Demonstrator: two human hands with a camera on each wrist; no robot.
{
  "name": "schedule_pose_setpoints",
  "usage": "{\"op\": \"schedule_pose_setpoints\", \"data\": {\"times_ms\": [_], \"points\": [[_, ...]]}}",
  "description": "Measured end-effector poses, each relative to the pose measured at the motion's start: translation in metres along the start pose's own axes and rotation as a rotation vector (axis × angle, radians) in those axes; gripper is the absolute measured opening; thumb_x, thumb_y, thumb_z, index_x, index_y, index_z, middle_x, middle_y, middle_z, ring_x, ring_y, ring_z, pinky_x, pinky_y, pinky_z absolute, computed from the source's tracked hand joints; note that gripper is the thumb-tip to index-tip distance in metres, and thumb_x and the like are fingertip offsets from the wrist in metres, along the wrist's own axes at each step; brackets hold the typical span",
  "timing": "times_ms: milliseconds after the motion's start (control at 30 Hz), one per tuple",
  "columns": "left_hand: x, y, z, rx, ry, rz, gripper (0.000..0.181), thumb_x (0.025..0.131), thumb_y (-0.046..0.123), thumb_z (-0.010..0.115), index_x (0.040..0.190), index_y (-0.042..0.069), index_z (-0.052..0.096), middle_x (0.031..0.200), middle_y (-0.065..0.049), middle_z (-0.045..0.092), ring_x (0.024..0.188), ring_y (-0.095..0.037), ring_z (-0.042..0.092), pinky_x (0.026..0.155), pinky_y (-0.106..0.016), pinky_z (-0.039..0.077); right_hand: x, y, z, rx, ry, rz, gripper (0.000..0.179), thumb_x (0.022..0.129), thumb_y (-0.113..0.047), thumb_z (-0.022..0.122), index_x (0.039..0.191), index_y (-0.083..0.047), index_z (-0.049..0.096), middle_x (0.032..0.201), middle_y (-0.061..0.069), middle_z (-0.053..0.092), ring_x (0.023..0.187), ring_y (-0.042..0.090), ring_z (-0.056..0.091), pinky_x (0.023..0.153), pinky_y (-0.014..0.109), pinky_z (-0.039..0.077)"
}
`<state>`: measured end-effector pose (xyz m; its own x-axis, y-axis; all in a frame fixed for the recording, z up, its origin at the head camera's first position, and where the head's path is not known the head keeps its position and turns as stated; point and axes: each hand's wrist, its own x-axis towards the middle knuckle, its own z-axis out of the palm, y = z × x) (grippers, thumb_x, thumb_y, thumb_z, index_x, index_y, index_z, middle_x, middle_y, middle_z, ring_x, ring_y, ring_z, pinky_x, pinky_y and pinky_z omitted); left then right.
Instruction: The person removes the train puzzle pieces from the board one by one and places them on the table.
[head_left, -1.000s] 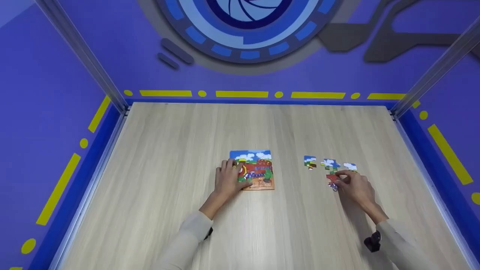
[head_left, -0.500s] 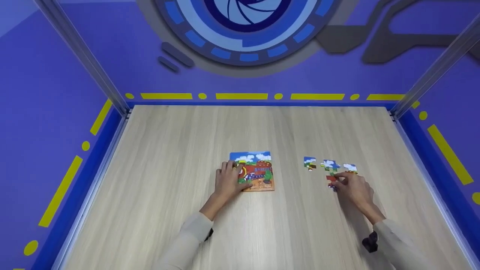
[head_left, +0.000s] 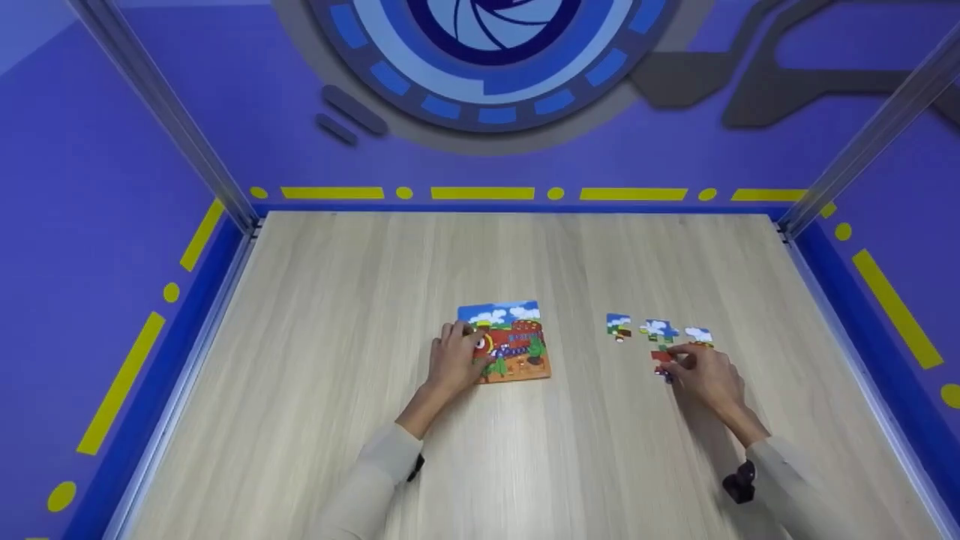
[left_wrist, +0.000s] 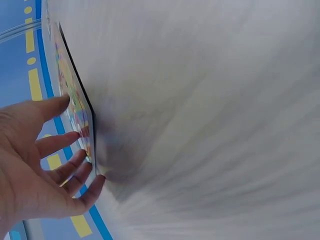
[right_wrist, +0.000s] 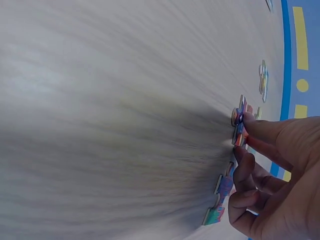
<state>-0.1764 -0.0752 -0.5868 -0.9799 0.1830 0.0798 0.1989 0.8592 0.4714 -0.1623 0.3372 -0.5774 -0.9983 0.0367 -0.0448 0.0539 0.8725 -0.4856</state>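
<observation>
Red puzzle piece in right hand

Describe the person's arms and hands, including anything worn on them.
The left hand and right hand are bare, without gloves. Long, plain sleeves in a pale beige-grey, the left sleeve and the right sleeve, reach to the wrists. A small black device shows by the right cuff; a smaller black part shows by the left.

You're working inside a booth: 3 printed blue-purple walls, 2 metal corner posts and a wood-grain tabletop show it.
</observation>
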Motion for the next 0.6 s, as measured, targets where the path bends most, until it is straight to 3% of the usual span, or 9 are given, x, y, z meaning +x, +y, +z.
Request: {"op": "schedule_pose_setpoints", "data": {"times_ms": [200, 367, 600], "points": [[0.002, -0.011, -0.006, -0.105, 0.019, 0.038, 0.040, 0.089, 0.026, 0.080, 0.123, 0.006, 0.073, 0.120, -0.015, 0.062, 0.111, -0.030, 0.054, 0.091, -0.049, 0.048, 0.000, -0.003, -0.008, 0.042, -0.001, -0.014, 0.033, 0.094, -0.024, 0.074, 0.120, -0.002, 0.073, 0.092, 0.017, 0.074, 0.064, 0.016, 0.052, 0.052, 0.028, 0.036], [0.001, -0.025, -0.011, -0.115, 0.004, 0.078, 0.049, 0.085, 0.032, 0.084, 0.124, 0.006, 0.072, 0.131, -0.019, 0.059, 0.124, -0.035, 0.050, 0.101, -0.056, 0.040, 0.001, -0.010, -0.009, 0.082, -0.043, -0.028, 0.031, 0.095, -0.023, 0.073, 0.118, -0.002, 0.072, 0.098, 0.020, 0.075, 0.068, 0.017, 0.059, 0.056, 0.029, 0.040], [-0.001, -0.039, -0.012, -0.102, -0.049, 0.107, 0.067, 0.082, 0.040, 0.085, 0.134, 0.004, 0.064, 0.150, -0.021, 0.049, 0.142, -0.043, 0.038, 0.111, -0.066, 0.028, 0.003, -0.029, 0.005, 0.145, -0.059, -0.137, 0.023, 0.094, -0.018, 0.074, 0.110, -0.003, 0.076, 0.096, 0.013, 0.076, 0.077, 0.012, 0.064, 0.061, 0.022, 0.044]]}}
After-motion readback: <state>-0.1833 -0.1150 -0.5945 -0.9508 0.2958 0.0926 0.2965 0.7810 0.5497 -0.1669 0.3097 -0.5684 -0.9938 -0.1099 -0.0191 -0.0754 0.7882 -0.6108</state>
